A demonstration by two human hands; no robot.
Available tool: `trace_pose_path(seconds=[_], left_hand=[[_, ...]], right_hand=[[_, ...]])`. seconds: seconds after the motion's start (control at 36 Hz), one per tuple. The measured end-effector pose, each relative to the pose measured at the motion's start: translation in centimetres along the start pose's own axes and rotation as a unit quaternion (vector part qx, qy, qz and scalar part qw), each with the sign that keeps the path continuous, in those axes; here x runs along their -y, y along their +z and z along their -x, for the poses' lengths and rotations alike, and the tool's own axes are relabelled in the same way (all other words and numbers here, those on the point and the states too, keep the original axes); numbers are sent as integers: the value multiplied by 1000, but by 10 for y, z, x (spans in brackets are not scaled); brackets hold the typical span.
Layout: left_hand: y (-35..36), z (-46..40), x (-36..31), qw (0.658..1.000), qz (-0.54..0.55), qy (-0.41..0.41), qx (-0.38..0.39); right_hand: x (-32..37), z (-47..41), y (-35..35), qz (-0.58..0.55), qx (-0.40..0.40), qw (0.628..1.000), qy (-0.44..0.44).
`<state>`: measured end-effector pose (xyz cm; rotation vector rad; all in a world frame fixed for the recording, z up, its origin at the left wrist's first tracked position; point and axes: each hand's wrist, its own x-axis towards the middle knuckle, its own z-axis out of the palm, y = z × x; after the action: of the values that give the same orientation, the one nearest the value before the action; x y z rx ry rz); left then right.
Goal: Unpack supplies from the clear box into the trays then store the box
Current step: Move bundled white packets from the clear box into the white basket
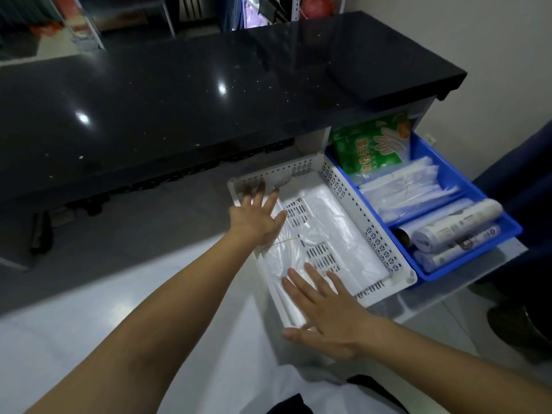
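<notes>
Right hand (324, 312): fingers spread and straight, flat on the near end of the white bags (322, 234). Holds nothing.

White tray (373, 231): perforated walls; under both hands, bags lying flat inside.

Left hand (257, 218): beyond the right hand, fingers splayed, palm over the bags' far left edge, fingertips near the tray's far wall. Grips nothing.

Blue tray (475, 180): touching the white tray, right of both hands. Contains rolls (457, 228) nearest, clear packets (409, 189) midway, green pack (370, 144) farthest.

Black counter (185, 94): beyond the left hand.
</notes>
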<state>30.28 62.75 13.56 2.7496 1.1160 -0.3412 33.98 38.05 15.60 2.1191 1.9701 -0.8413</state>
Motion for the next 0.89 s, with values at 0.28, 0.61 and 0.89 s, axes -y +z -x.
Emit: trace_pose_path(seconds=[0.28,0.61,0.89], left_hand=[[3,0,-1,999,-42,-10,-20],[4,74,-10,984,69,-101,-130],[90,320,-73,816,323,-435,-200]], right_hand=[[1,-5,10,-3,-21,1000,1],[-12,17,1,-65,-36,996,-48],[-11,77,29,-6,-111,974,-196]])
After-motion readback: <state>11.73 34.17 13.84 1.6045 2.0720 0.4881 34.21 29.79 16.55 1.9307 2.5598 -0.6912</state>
